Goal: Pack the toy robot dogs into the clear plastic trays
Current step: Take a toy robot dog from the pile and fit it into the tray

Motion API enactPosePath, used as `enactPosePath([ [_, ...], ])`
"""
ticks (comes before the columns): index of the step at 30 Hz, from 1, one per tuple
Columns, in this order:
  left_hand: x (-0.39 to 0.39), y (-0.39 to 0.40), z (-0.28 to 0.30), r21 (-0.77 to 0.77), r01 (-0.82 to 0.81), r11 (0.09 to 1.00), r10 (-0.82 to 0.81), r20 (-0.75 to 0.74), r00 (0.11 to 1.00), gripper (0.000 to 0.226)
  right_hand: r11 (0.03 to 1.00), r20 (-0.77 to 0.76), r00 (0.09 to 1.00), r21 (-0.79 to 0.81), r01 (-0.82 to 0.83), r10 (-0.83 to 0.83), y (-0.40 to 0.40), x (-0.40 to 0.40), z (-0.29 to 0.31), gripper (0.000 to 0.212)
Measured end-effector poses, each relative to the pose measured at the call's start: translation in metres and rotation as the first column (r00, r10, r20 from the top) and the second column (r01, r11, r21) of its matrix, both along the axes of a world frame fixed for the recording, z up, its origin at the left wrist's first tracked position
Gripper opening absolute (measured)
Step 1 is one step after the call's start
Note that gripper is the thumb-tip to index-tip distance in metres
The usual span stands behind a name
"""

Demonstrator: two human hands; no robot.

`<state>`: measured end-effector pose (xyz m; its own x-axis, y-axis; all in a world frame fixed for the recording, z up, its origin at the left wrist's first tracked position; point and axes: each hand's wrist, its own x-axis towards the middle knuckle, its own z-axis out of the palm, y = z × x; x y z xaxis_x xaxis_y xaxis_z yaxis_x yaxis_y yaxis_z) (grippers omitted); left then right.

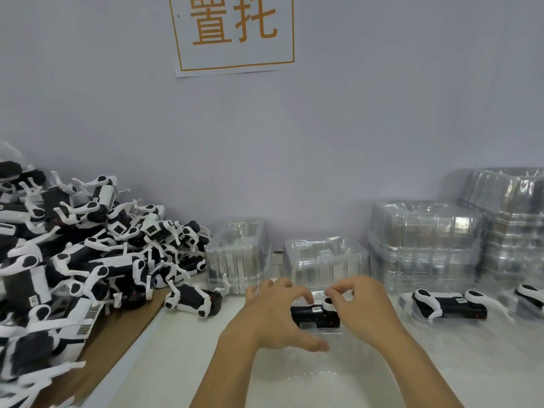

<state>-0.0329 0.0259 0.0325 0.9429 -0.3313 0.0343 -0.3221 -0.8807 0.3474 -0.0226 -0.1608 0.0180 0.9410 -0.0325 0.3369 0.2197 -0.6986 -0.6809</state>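
A pale wall fills the upper half of your view, w/ a white paper sign bearing two orange characters in an orange border. Below it, a white table runs across. At far left, a big heap of black-and-white toy robot dogs sits on a brown cardboard sheet. At right, tall stacks of clear plastic trays stand against the wall, w/ two smaller clear trays near the centre. One packed dog lies in front of the right stacks. Directly in front of you, a clear tray holds one toy dog, black body up. Your left hand spreads wide over the dog's left end, fingers splayed & resting on it. Your right hand curls narrow, fingertips pinching the dog's white leg joint at its right end.
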Motion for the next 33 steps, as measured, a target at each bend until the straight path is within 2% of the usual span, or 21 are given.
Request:
enactPosePath([
  [4,-0.002,0.0,0.006,0.001,-0.008,1.0,0.008,0.044,0.999,0.072,0.981,0.138,0.99,0.194,-0.005,-0.022,-0.004,-0.002,0.01,0.024],
  [7,-0.005,0.0,0.019,-0.024,0.009,1.0,-0.006,0.124,0.992,0.072,0.907,0.232,0.964,0.421,0.02,-0.129,-0.011,-0.002,0.022,0.022],
  [10,-0.007,0.0,0.033,-0.039,0.017,0.999,-0.005,0.295,0.955,0.074,0.795,0.272,0.93,0.605,0.035,-0.248,-0.016,-0.003,0.028,0.026],
  [13,-0.008,-0.005,0.04,-0.066,-0.02,0.998,0.05,0.507,0.86,0.079,0.703,0.246,0.944,0.711,-0.022,-0.219,-0.016,-0.005,0.032,0.024],
  [16,-0.011,-0.009,0.041,-0.125,-0.081,0.989,0.143,0.644,0.751,0.083,0.674,0.192,0.981,0.729,-0.119,-0.034,-0.012,-0.008,0.033,0.023],
  [19,-0.012,-0.011,0.039,-0.142,-0.117,0.983,0.183,0.691,0.699,0.085,0.736,0.191,0.978,0.65,-0.189,0.083,-0.006,-0.01,0.034,0.051],
  [21,-0.012,-0.012,0.037,-0.149,-0.116,0.982,0.188,0.705,0.683,0.084,0.763,0.198,0.979,0.624,-0.17,0.056,0.0,-0.01,0.034,0.053],
  [26,-0.013,-0.015,0.033,-0.17,-0.107,0.98,0.197,0.716,0.669,0.082,0.758,0.225,0.974,0.637,-0.137,-0.013,0.004,-0.007,0.032,0.029],
  [33,-0.012,-0.015,0.032,-0.17,-0.114,0.979,0.204,0.755,0.623,0.082,0.76,0.246,0.969,0.635,-0.141,-0.025,0.004,-0.007,0.031,0.026],
])
